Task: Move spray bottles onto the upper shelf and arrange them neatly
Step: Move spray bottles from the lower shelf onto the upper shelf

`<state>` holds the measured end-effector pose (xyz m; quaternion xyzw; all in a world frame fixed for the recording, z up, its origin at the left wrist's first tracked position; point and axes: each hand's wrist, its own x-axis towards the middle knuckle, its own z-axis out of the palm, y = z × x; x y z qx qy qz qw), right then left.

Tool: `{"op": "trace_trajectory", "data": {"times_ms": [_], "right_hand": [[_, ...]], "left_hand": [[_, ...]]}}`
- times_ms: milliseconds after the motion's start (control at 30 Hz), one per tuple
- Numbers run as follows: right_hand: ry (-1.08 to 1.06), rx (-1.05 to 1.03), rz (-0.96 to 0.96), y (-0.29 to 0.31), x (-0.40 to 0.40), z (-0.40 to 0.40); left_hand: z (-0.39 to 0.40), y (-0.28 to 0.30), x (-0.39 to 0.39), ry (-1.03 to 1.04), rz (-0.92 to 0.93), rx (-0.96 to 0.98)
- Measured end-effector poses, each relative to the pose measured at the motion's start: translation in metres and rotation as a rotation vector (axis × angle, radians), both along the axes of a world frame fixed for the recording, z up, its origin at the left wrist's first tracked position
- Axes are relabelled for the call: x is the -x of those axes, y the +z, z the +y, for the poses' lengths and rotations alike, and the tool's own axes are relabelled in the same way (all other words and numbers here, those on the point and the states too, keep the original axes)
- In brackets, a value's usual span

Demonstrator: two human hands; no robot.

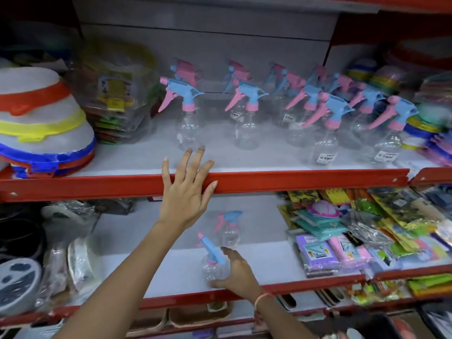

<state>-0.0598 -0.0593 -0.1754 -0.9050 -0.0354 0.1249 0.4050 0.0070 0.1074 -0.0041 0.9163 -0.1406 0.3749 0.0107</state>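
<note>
The left hand [187, 182] is lying spread and empty, fingers splayed over the red front edge of the upper shelf [305, 178]. The right hand [236, 271] is cupping, fingers apart, a clear spray bottle [212, 261] on the lower shelf [269, 260]; a second bottle [228, 228] is standing behind it. More spray bottles [247, 113] are standing in rows above, between stacked lidded containers [41, 123] and packaged goods [426, 123].

A shop; red-edged shelves [293, 178] stocked with price-labelled packaged goods [342, 231].
</note>
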Motion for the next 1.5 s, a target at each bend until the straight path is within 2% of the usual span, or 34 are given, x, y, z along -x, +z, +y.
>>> {"op": "trace_trajectory", "data": {"times_ms": [133, 300, 600, 900, 1167, 1367, 1500], "right_hand": [[-0.114, -0.057, -0.016, -0.01, 0.004, 0.017], [-0.142, -0.113, -0.191, 0.02, 0.017, 0.007], [-0.167, -0.143, -0.431, 0.15, 0.044, -0.061], [-0.238, -0.106, -0.707, 0.272, -0.003, -0.086], [-0.265, -0.043, -0.635, 0.275, -0.083, -0.078], [-0.227, -0.042, -0.539, 0.26, -0.096, -0.079], [-0.246, -0.065, -0.589, 0.254, -0.096, -0.074]], "left_hand": [[0.001, -0.004, -0.004, 0.004, -0.048, -0.024], [0.001, -0.006, -0.006, -0.004, -0.081, -0.029], [0.001, -0.006, -0.003, -0.014, -0.089, -0.001], [-0.002, -0.005, 0.005, 0.008, -0.017, 0.014], [-0.002, -0.005, 0.007, 0.015, -0.013, 0.005], [-0.002, -0.004, 0.008, 0.037, 0.007, -0.002], [-0.004, -0.004, 0.009, 0.046, 0.04, 0.001]]}}
